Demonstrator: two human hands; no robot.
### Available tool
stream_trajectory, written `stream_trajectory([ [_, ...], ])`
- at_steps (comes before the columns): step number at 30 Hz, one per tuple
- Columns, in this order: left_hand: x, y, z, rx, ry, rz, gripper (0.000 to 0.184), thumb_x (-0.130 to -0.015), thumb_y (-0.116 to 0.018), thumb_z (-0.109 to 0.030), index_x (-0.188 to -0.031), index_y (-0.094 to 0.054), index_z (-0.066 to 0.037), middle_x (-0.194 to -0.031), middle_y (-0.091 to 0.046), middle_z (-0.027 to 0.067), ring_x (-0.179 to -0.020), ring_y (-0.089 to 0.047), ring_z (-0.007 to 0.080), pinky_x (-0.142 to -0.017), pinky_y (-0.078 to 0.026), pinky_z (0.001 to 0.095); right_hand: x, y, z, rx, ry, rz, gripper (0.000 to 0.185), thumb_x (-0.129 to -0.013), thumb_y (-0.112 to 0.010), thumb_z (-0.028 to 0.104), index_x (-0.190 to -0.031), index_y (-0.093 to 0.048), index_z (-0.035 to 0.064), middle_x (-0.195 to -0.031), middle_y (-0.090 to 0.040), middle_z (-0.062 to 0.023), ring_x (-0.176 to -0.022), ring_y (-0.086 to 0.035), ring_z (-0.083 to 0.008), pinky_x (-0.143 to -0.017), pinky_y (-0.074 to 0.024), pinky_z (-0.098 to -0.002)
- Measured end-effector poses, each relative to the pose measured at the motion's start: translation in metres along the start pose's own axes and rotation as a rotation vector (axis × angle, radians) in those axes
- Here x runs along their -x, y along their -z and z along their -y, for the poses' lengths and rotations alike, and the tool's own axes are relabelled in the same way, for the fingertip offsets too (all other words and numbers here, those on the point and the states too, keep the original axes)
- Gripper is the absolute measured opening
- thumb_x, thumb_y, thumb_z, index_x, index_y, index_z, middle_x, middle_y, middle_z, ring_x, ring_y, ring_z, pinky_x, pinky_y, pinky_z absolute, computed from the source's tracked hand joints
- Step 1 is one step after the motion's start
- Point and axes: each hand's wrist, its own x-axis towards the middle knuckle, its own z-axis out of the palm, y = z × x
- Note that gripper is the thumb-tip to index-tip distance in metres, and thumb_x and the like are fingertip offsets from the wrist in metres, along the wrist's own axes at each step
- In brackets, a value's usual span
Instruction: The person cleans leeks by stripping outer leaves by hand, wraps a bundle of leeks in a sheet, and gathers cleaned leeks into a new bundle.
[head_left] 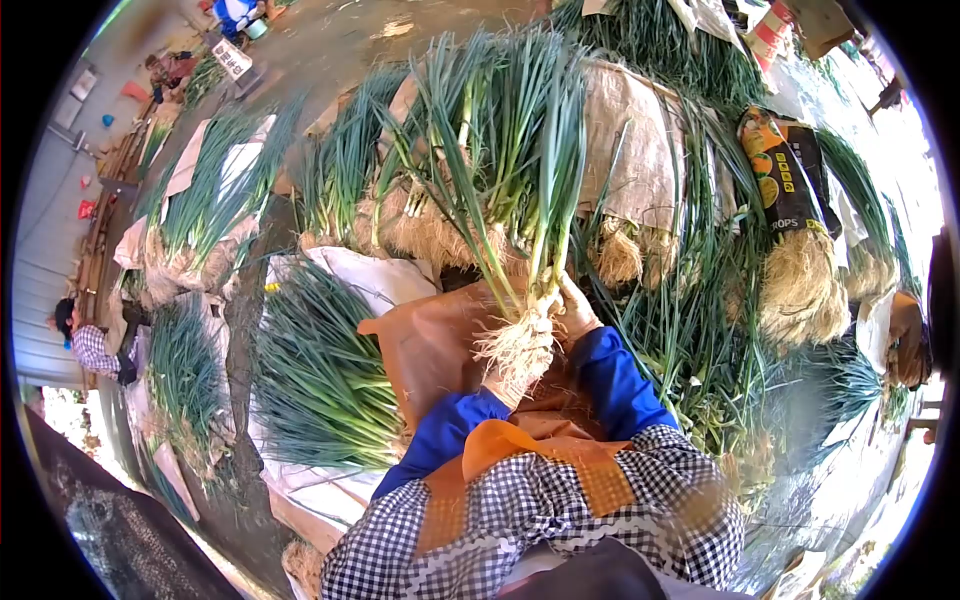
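A bunch of green onions (545, 215) stands upright in front of my chest, its pale roots (515, 350) hanging down over an orange-brown apron (430, 340). My right hand (577, 308) is wrapped round the white stems from the right side. My left hand (508, 385) is at the roots from below, mostly hidden behind them, so its fingers do not show clearly. Just beyond the bunch lie more rooted onions (415, 225), their leaves pointing away.
A large pile of onions (320, 370) lies on white sheeting at the left. Further bundles (800, 285) lie right, one with a black printed bag (785, 175). Loose leaves (690, 350) cover the ground near my right arm. A person in checked clothing (95, 348) is far left.
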Motion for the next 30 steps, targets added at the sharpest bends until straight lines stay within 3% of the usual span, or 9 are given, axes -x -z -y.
stream_trajectory([
  [1,0.002,0.001,-0.003,-0.032,-0.006,-0.037,0.030,-0.095,-0.044,-0.015,-0.122,-0.049,-0.004,-0.082,-0.052,-0.0014,-0.070,-0.049,0.0059,-0.059,-0.044,0.0173,0.001,-0.005,-0.003,-0.646,-0.421,-0.097,0.032,-0.090,-0.050,0.040,-0.101,-0.056,0.0107,-0.093,-0.058,-0.0034,-0.084,-0.057,-0.0195,-0.074,-0.0489,-0.0329],
  [7,0.006,0.001,-0.004,-0.062,-0.014,-0.090,0.029,-0.094,-0.044,-0.014,-0.121,-0.049,-0.004,-0.080,-0.052,-0.0012,-0.070,-0.049,0.0063,-0.060,-0.044,0.0173,-0.003,0.009,-0.032,-0.793,-0.345,0.079,0.052,-0.087,-0.040,0.059,-0.091,-0.056,0.0106,-0.073,-0.058,-0.0031,-0.066,-0.055,-0.0144,-0.062,-0.0469,-0.0273],
  [14,-0.025,0.047,0.012,0.414,0.131,-0.038,0.020,-0.088,-0.054,-0.013,-0.104,-0.056,-0.001,-0.082,-0.059,0.0040,-0.071,-0.058,0.0139,-0.061,-0.048,0.0242,0.012,0.010,0.024,0.508,-0.319,-0.286,0.043,-0.085,-0.055,0.047,-0.089,-0.061,0.0040,-0.064,-0.059,-0.0044,-0.058,-0.054,-0.0150,-0.055,-0.0448,-0.0280],
  [15,-0.022,0.030,0.017,0.027,0.057,0.167,0.017,-0.085,-0.057,-0.009,-0.100,-0.058,0.000,-0.082,-0.060,0.0052,-0.071,-0.059,0.0146,-0.064,-0.049,0.0241,0.007,0.019,0.018,0.919,-0.229,-0.242,0.046,-0.080,-0.059,0.048,-0.085,-0.064,0.0030,-0.066,-0.062,-0.0103,-0.062,-0.059,-0.0230,-0.061,-0.0470,-0.0347],
  [16,-0.027,0.012,0.027,-0.488,-0.191,-0.346,0.015,-0.082,-0.060,-0.003,-0.097,-0.057,-0.004,-0.083,-0.057,-0.0009,-0.074,-0.056,0.0088,-0.067,-0.047,0.0213,0.006,0.034,0.018,1.062,-0.283,-0.208,0.041,-0.080,-0.060,0.042,-0.085,-0.063,0.0015,-0.066,-0.062,-0.0093,-0.061,-0.059,-0.0203,-0.059,-0.0459,-0.0334],
  [21,-0.040,0.018,0.045,-0.855,-0.393,-0.400,0.026,-0.076,-0.065,0.001,-0.101,-0.058,0.000,-0.092,-0.058,0.0001,-0.082,-0.055,0.0107,-0.074,-0.046,0.0229,0.009,0.018,0.033,1.717,-0.252,-0.150,0.030,-0.081,-0.056,0.037,-0.077,-0.064,0.0082,-0.071,-0.063,-0.0145,-0.068,-0.061,-0.0310,-0.062,-0.0474,-0.0394],
  [23,-0.038,0.014,0.042,-0.788,-0.292,-0.479,0.027,-0.078,-0.063,0.000,-0.104,-0.057,0.000,-0.093,-0.059,0.0021,-0.083,-0.056,0.0119,-0.074,-0.047,0.0235,0.025,0.022,0.033,1.635,0.063,-0.209,0.029,-0.086,-0.054,0.030,-0.071,-0.060,0.0056,-0.066,-0.062,-0.0108,-0.058,-0.060,-0.0282,-0.056,-0.0471,-0.0369],
  [27,-0.040,0.029,0.017,-0.203,-0.188,-0.390,0.020,-0.083,-0.059,-0.002,-0.103,-0.059,-0.001,-0.087,-0.062,0.0041,-0.077,-0.060,0.0151,-0.069,-0.050,0.0263,0.080,0.022,0.089,0.497,-0.188,-0.596,0.038,-0.091,-0.051,0.027,-0.062,-0.051,0.0017,-0.057,-0.047,0.0047,-0.050,-0.045,-0.0098,-0.046,-0.0378,-0.0273],
  [30,-0.034,0.026,0.016,-0.195,-0.173,-0.305,0.021,-0.083,-0.059,-0.003,-0.103,-0.059,-0.001,-0.089,-0.062,0.0038,-0.080,-0.060,0.0139,-0.071,-0.049,0.0252,0.141,0.132,0.106,0.878,-0.272,-0.536,0.041,-0.087,-0.055,0.034,-0.064,-0.056,0.0002,-0.061,-0.057,-0.0058,-0.049,-0.050,-0.0152,-0.049,-0.0425,-0.0321],
])
